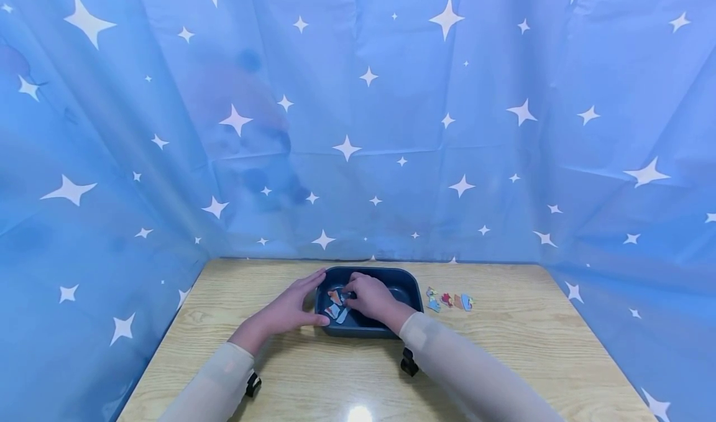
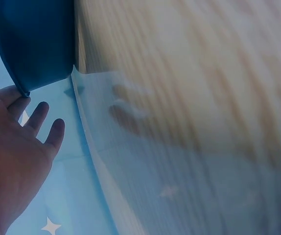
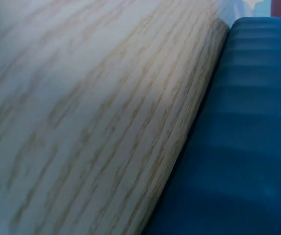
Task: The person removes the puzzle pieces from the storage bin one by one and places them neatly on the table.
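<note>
A dark blue rectangular tray (image 1: pixel 363 333) stands on the table, with several small printed puzzle pieces (image 1: pixel 332 311) lying in its left part. My left hand (image 1: pixel 291 307) spans the tray's left end, thumb at the near corner and fingers at the far one. In the left wrist view, that left hand (image 2: pixel 20 132) shows spread, fairly straight fingers, some right at the tray's (image 2: pixel 37 44) corner. My right hand (image 1: pixel 371 296) reaches into the tray, its curled fingers and thumb pinching a small puzzle piece. The right wrist view shows only the tray's outer wall (image 3: pixel 238 132), not the fingers.
Right of the tray, several colourful pieces (image 1: pixel 446 299) lie in a rough row on the wooden table (image 1: pixel 503 353). A blue curtain with white stars (image 1: pixel 358 192) hangs behind the table and along both sides. Black wrist straps (image 1: pixel 409 363) show below the sleeves.
</note>
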`<state>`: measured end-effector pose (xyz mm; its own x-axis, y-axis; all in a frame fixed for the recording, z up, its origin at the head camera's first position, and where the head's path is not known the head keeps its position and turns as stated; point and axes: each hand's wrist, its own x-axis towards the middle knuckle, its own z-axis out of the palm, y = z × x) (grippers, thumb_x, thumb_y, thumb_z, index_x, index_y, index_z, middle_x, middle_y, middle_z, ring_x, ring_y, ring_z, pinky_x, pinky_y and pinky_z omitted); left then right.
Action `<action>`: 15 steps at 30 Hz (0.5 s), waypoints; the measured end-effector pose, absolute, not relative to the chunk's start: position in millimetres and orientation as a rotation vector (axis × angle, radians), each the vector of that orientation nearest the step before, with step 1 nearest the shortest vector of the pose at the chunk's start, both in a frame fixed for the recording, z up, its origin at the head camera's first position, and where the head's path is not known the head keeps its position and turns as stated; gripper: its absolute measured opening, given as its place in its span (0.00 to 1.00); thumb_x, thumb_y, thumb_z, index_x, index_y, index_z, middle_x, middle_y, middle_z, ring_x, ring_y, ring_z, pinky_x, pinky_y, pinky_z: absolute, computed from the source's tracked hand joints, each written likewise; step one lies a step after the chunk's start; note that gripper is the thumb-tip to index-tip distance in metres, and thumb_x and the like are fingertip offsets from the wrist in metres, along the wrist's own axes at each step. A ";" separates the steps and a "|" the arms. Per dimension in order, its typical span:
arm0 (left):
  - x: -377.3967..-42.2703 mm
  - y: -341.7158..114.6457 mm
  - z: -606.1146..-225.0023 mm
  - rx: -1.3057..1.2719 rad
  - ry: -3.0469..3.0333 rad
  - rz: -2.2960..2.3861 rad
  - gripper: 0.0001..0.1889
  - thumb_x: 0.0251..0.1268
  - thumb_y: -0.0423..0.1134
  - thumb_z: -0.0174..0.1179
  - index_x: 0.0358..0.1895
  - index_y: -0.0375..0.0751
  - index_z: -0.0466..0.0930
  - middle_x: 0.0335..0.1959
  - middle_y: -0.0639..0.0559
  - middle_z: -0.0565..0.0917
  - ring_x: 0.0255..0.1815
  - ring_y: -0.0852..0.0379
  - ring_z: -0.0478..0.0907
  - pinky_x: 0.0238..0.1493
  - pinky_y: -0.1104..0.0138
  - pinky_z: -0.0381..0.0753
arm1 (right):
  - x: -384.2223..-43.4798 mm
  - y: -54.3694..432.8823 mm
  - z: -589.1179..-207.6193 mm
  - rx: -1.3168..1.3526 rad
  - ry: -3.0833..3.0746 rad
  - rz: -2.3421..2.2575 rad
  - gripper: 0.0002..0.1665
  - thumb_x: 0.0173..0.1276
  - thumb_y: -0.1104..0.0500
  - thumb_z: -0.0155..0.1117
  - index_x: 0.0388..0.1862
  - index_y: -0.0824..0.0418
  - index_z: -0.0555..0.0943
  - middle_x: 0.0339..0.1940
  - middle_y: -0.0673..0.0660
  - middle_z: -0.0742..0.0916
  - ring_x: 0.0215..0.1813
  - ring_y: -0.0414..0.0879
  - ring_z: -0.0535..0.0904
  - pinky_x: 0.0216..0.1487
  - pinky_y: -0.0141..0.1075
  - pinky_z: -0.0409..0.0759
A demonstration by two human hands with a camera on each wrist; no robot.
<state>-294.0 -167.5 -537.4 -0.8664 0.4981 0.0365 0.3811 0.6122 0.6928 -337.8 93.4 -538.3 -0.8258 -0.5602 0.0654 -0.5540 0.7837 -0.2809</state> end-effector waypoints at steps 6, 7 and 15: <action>-294.3 -167.1 -538.0 0.735 2.675 1.090 0.56 0.69 0.57 0.78 0.92 0.49 0.52 0.93 0.57 0.50 0.91 0.39 0.48 0.86 0.37 0.57 | -338.4 93.1 -537.6 -0.910 2.933 -0.462 0.17 0.77 0.50 0.78 0.59 0.53 0.94 0.46 0.49 0.86 0.43 0.40 0.83 0.47 0.37 0.85; -294.4 -167.0 -538.1 0.739 2.676 1.089 0.56 0.69 0.57 0.78 0.92 0.49 0.52 0.93 0.57 0.50 0.91 0.39 0.48 0.86 0.37 0.57 | -338.4 93.0 -537.6 -0.909 2.933 -0.460 0.17 0.77 0.50 0.78 0.60 0.53 0.94 0.46 0.49 0.87 0.43 0.40 0.83 0.46 0.37 0.85; -294.0 -167.6 -536.5 0.742 2.670 1.089 0.57 0.69 0.57 0.78 0.92 0.49 0.52 0.93 0.57 0.49 0.92 0.39 0.47 0.86 0.37 0.56 | -339.1 93.6 -539.6 -0.895 2.924 -0.468 0.19 0.76 0.49 0.78 0.61 0.55 0.93 0.47 0.52 0.88 0.38 0.40 0.79 0.42 0.37 0.83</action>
